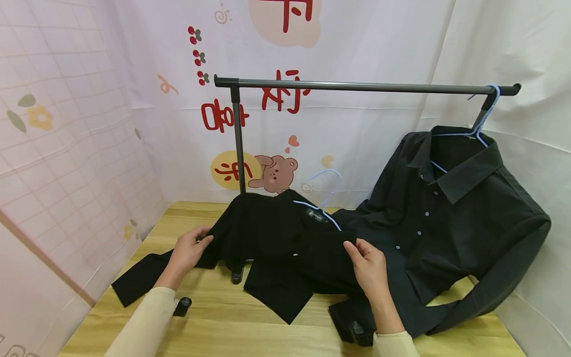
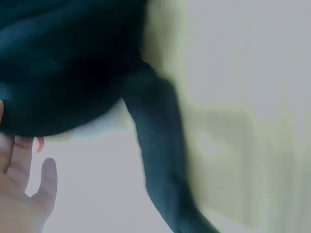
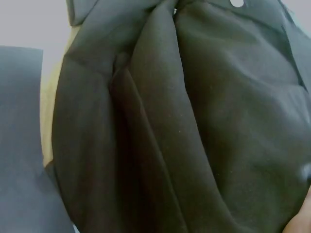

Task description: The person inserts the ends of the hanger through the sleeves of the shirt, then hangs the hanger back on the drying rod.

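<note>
A black button-up shirt (image 1: 272, 223) is held up above the table at the middle of the head view, with a light blue hanger (image 1: 332, 221) inside its neck opening. My left hand (image 1: 187, 250) pinches the shirt's left edge between thumb and fingers. On the other side, my right hand (image 1: 371, 267) grips the cloth near the neck opening, thumb in front. One sleeve (image 2: 160, 145) hangs loose in the blurred left wrist view. Folds of black cloth (image 3: 155, 121) fill most of the right wrist view, where only a bit of my right hand shows.
Behind stands a dark garment rack, its rail (image 1: 357, 86) running across the view. A second black shirt (image 1: 473, 218) hangs at its right end on a blue hanger (image 1: 492, 101). Rack feet (image 1: 182, 306) stand on the wooden table (image 1: 232, 329). Printed curtains (image 1: 379, 44) enclose the back and sides.
</note>
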Motion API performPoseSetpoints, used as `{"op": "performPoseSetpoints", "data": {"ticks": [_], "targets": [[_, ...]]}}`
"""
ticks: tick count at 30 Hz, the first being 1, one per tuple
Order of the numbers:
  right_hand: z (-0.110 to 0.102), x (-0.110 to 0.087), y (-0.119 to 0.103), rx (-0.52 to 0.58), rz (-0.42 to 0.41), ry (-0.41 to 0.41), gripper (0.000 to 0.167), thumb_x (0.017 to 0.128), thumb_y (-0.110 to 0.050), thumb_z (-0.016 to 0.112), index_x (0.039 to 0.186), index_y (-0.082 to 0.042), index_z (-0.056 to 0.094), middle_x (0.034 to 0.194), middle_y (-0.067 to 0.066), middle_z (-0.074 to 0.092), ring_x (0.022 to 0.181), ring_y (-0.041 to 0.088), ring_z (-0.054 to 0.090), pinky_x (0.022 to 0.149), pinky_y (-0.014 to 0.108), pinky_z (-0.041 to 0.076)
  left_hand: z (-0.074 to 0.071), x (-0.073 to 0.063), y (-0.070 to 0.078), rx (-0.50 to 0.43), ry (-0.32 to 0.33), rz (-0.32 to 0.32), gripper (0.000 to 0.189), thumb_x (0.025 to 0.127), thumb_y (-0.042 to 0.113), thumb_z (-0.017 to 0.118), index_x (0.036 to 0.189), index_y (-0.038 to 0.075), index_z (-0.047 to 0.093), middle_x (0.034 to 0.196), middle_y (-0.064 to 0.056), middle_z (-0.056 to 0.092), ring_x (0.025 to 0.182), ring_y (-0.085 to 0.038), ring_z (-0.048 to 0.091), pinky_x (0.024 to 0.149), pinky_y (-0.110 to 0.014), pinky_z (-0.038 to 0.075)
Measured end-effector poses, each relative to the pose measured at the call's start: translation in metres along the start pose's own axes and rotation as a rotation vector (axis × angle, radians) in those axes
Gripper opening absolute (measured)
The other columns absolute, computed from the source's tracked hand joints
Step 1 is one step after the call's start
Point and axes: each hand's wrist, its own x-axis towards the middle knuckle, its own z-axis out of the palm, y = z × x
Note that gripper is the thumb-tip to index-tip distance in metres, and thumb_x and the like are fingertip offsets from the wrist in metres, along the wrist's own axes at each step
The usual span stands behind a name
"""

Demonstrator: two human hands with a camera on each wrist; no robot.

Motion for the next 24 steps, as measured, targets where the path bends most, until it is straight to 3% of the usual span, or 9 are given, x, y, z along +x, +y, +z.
{"op": "performPoseSetpoints", "data": {"ticks": [1,5,10,14,19,24], "targets": [[-0.001,0.001,0.001,0.019,0.023,0.029,0.041,0.097,-0.028,0.067,0.066,-0.005,0.054,0.055,-0.003,0.035,0.052,0.014,0.039,0.049,0.030,0.032,-0.001,-0.002,-0.005,0.017,0.000,-0.008,0.032,0.103,0.017,0.055,0.130,0.001,0.061,0.121,-0.018,0.064,0.112,-0.038,0.058,0.091,-0.053,0.047],[-0.004,0.002,0.001,0.079,0.088,0.137,0.043,0.096,-0.026,0.069,0.065,-0.001,0.053,0.055,-0.003,0.035,0.053,0.013,0.039,0.047,0.028,0.031,-0.006,-0.010,-0.020,0.100,-0.002,-0.018,0.024,0.101,0.010,0.057,0.121,0.000,0.066,0.115,-0.018,0.066,0.103,-0.036,0.061,0.085,-0.051,0.050],[-0.005,0.000,0.002,0.106,0.116,0.231,0.038,0.095,-0.024,0.070,0.071,0.003,0.062,0.054,-0.004,0.039,0.054,0.012,0.041,0.047,0.026,0.032,-0.011,-0.017,-0.040,0.209,-0.049,-0.051,0.032,0.098,0.013,0.062,0.125,-0.004,0.061,0.124,-0.027,0.058,0.110,-0.045,0.055,0.089,-0.059,0.045],[-0.005,-0.001,0.004,0.095,0.137,0.268,0.039,0.095,-0.025,0.069,0.072,0.005,0.063,0.054,-0.004,0.042,0.055,0.011,0.042,0.048,0.025,0.033,-0.020,-0.027,-0.063,0.284,-0.065,-0.128,0.045,0.096,0.019,0.064,0.131,-0.007,0.054,0.134,-0.036,0.043,0.120,-0.055,0.041,0.092,-0.069,0.034],[-0.005,0.000,0.007,0.093,0.159,0.298,0.043,0.096,-0.025,0.069,0.065,0.003,0.056,0.052,-0.005,0.038,0.052,0.013,0.039,0.045,0.027,0.030,-0.037,-0.041,-0.095,0.364,-0.034,-0.240,0.053,0.096,0.023,0.062,0.133,-0.011,0.047,0.130,-0.043,0.039,0.116,-0.062,0.037,0.088,-0.072,0.033],[-0.005,-0.001,0.008,0.100,0.164,0.311,0.045,0.096,-0.023,0.069,0.062,0.001,0.052,0.051,-0.005,0.035,0.051,0.013,0.038,0.044,0.027,0.029,-0.052,-0.050,-0.109,0.406,-0.040,-0.345,0.062,0.097,0.025,0.060,0.137,-0.015,0.038,0.128,-0.049,0.032,0.115,-0.067,0.032,0.086,-0.075,0.032]]}}
